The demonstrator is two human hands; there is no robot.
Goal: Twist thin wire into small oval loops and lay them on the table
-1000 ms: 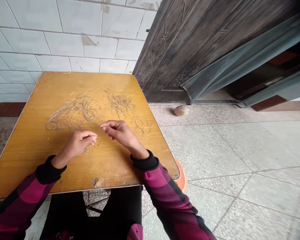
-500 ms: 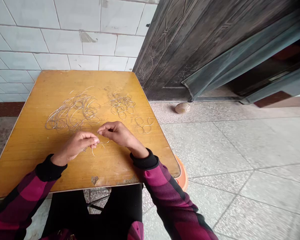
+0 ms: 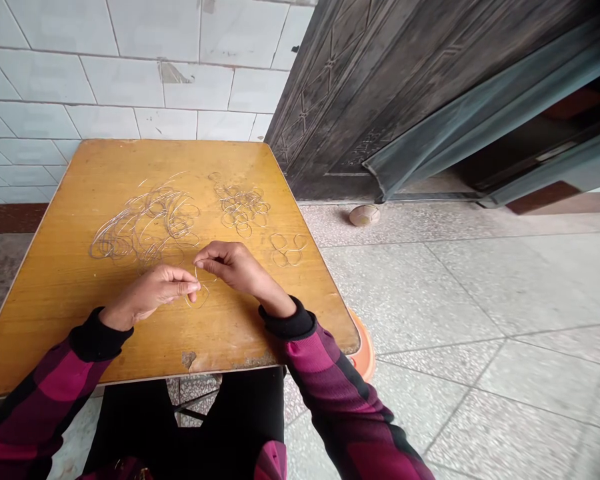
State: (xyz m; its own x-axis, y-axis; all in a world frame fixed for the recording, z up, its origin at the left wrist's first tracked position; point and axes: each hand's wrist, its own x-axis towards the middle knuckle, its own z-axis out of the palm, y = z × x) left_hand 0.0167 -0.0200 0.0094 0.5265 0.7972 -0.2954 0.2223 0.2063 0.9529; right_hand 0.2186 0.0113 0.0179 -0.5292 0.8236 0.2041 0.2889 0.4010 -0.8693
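My left hand (image 3: 159,291) is closed, its thumb and forefinger pinching a thin, shiny length of wire (image 3: 197,273). Just above and to the right, my right hand (image 3: 236,268) pinches the same wire between thumb and fingertips. Below the fingertips the wire curves into a small loop over the table; how its ends meet is too fine to make out. Beyond my left hand lies a loose tangle of long curved wires (image 3: 147,223). Past my right hand is a pile of bent wire loops (image 3: 243,207). Farther right, a separate wire piece with several round loops (image 3: 287,250) lies flat.
The yellow wooden table (image 3: 220,340) has a chipped front edge and stands against a white tiled wall (image 3: 125,80). An orange stool (image 3: 364,347) shows under its right corner. A roundish pale object (image 3: 364,215) sits on the floor by the dark door (image 3: 340,120).
My left fingertips have shifted slightly right and down along the wire. Its lower ends, spread apart before, now curve together into a loop. My right hand has barely moved.
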